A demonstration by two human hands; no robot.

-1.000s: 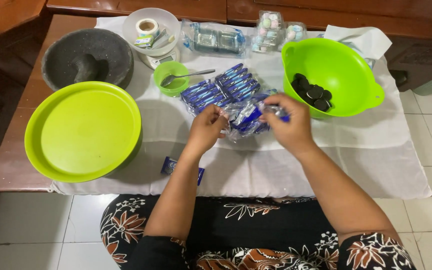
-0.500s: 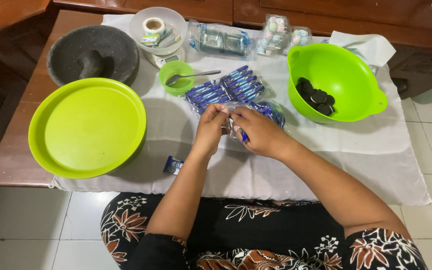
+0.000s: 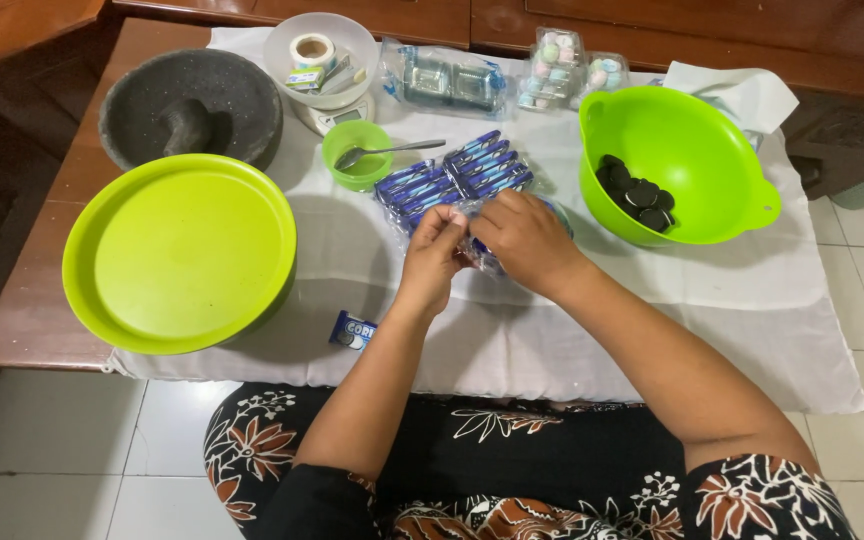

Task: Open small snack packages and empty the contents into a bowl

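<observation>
White cloth spread over a low wooden table on a tiled floor; all positions below taken from the large green bowl at the right of the cloth. Inside the bowl, against its left wall: a small heap of dark round sandwich cookies, unwrapped, well short of covering the bottom. Left of the bowl, mid-cloth: a row of blue cookie packets, sealed as far as can be seen, lying side by side. Just left of and below the bowl: left hand and right hand, close together, fingers of both pinched on one blue packet held just above the cloth, mostly hidden by the hands; whether it is torn open cannot be told. Further left and nearer the table edge: a single small blue packet lying apart. Left of the row: a small green cup with a metal spoon resting in it. Far left: a large green lid or plate, bare; behind it a dark stone mortar with pestle. Behind the row: a kitchen scale carrying small items, and clear plastic packs. Judged progress: a few cookies unwrapped, most packets not yet opened.
</observation>
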